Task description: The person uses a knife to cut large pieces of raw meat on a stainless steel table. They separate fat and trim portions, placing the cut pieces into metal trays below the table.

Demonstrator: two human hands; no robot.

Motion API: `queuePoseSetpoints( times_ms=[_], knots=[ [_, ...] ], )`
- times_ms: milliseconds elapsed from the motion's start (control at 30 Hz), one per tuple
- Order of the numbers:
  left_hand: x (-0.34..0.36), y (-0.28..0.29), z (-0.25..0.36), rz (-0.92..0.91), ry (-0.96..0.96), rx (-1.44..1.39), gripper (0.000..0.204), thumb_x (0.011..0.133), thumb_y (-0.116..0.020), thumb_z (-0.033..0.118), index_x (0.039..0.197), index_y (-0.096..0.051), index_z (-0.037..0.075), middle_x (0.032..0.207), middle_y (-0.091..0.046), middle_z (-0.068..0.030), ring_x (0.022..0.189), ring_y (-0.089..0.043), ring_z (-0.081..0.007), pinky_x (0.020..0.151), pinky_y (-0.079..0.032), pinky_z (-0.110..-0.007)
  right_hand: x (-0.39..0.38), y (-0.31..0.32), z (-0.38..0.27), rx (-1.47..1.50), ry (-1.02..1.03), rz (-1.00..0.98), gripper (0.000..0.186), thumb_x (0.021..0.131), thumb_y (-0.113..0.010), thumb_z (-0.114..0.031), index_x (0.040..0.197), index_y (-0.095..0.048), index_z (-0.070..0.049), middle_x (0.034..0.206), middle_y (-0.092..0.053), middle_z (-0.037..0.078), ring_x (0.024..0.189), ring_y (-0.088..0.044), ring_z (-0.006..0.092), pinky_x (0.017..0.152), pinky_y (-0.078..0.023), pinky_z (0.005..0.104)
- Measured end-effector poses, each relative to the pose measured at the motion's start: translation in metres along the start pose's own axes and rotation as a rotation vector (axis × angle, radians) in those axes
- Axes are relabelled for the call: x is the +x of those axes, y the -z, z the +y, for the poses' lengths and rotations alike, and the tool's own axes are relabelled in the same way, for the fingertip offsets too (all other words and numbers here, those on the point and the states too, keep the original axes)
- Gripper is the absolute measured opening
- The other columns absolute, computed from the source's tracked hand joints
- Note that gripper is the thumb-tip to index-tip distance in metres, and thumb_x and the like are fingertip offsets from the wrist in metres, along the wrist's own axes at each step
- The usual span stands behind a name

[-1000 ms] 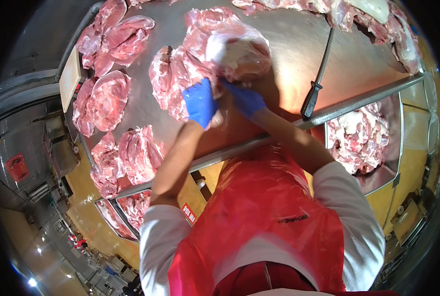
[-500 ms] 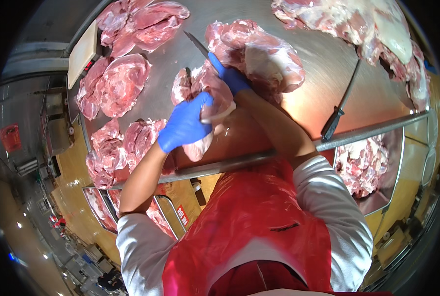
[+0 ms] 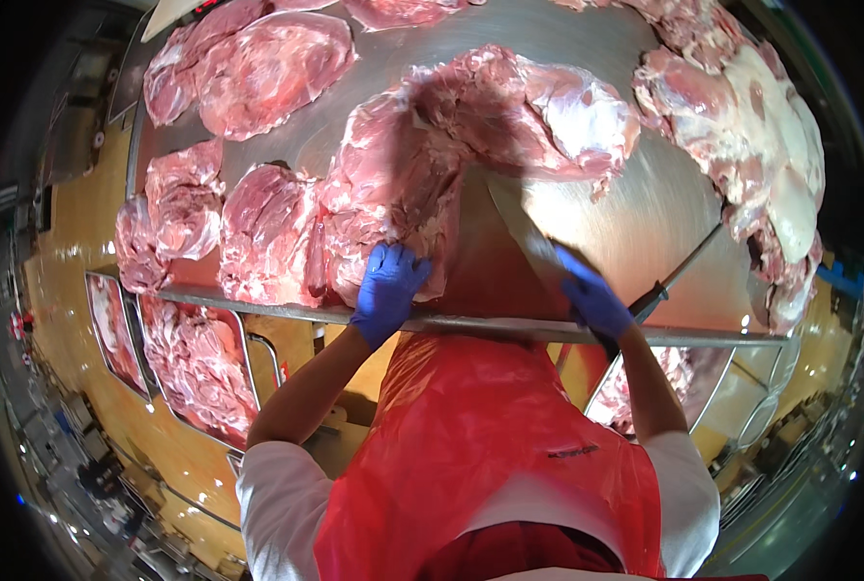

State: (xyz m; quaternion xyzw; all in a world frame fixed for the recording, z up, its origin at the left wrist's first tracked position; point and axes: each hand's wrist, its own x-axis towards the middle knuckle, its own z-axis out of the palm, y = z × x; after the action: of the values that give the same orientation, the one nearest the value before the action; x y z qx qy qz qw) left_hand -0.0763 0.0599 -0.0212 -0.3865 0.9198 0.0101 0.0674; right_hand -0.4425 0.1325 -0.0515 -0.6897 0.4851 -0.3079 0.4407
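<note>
Left hand (image 3: 390, 286): your fingers lie bent on the near end of the meat (image 3: 378, 169); whether they pinch it, I cannot tell.
Right hand (image 3: 590, 293): you wrap it around the knife (image 3: 524, 228), blade pointing away and leftward.
Meat: it lies before you on the table (image 3: 669, 208), its far part curving right.
Rod (image 3: 691, 259): it lies just right of your right hand.

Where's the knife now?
Head view, right of centre: the knife is in the right hand, blade up-left toward the central meat, left of the sharpening steel.
</note>
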Motion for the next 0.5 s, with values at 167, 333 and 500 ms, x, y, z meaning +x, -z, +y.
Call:
queuePoseSetpoints(
  times_ms=[167,333,500],
  knots=[
    [-0.028,-0.008,0.004,-0.038,-0.008,-0.094,0.025,0.078,-0.057,0.013,0.103,-0.059,0.013,0.094,-0.054,-0.0081,0.101,-0.053,-0.0258,0.096,-0.039,-0.044,0.078,-0.027,-0.043,0.754,-0.642,-0.165,0.057,0.103,-0.048,-0.038,0.147,-0.038,-0.003,0.073,-0.060,-0.001,0.047,-0.048,0.0079,0.044,-0.040,0.0220],
    [-0.032,0.007,0.014,-0.112,-0.039,-0.163,0.028,0.076,-0.059,0.012,0.104,-0.059,0.012,0.097,-0.055,-0.0092,0.104,-0.053,-0.0283,0.099,-0.037,-0.044,0.247,-0.066,-0.004,1.777,-0.348,-0.408,0.038,0.104,-0.040,-0.048,0.115,-0.053,-0.014,0.055,-0.045,-0.002,0.039,-0.040,0.0089,0.036,-0.031,0.0224],
    [-0.020,0.037,-0.010,-0.254,0.020,-0.543,0.034,0.070,-0.072,0.017,0.101,-0.063,0.012,0.106,-0.058,-0.0134,0.105,-0.055,-0.0323,0.093,-0.042,-0.045,0.182,-0.023,-0.102,1.195,-0.500,-0.250,0.031,0.104,-0.045,-0.040,0.120,-0.051,-0.015,0.060,-0.050,0.000,0.041,-0.044,0.0085,0.037,-0.035,0.0220]
  ],
)
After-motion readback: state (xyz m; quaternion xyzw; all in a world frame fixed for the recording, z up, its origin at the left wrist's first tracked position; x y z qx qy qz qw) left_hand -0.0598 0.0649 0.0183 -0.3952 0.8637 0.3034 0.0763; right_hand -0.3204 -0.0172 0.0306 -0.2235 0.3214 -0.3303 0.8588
